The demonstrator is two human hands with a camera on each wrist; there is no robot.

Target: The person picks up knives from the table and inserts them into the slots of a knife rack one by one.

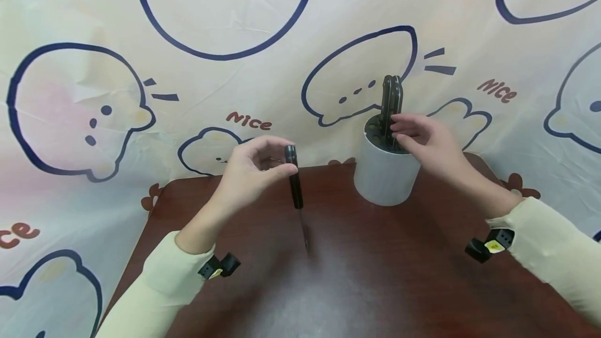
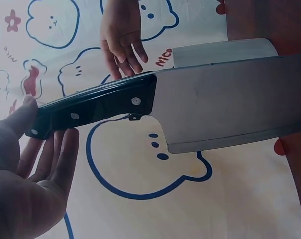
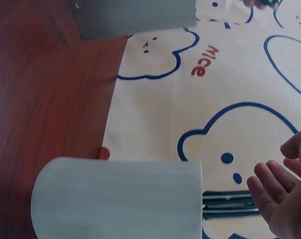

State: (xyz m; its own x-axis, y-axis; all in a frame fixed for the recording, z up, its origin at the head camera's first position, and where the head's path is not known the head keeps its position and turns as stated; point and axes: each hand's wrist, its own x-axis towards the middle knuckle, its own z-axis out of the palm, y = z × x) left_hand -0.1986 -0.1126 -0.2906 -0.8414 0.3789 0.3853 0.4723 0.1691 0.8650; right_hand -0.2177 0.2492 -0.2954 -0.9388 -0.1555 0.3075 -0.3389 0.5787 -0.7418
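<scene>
My left hand point(image 1: 246, 171) pinches a cleaver point(image 2: 215, 104) by the butt of its black riveted handle, between thumb and fingertips. The cleaver points downward over the table; its broad blade shows edge-on in the head view and flat in the left wrist view. At the right stands a white round knife block point(image 1: 386, 179) with a dark slotted top. Black knife handles point(image 1: 392, 95) stick up out of it, close together. Beside these handles is my right hand point(image 1: 429, 142), its fingers loosely bent and its fingertips right at them, grasping nothing.
The dark reddish-brown table point(image 1: 347, 280) lies under both hands. Behind it and at its sides hangs a pale cloth point(image 1: 263, 87) printed with blue cartoon outlines. The knife block stands near the table's back edge. Small black devices sit on both wrists.
</scene>
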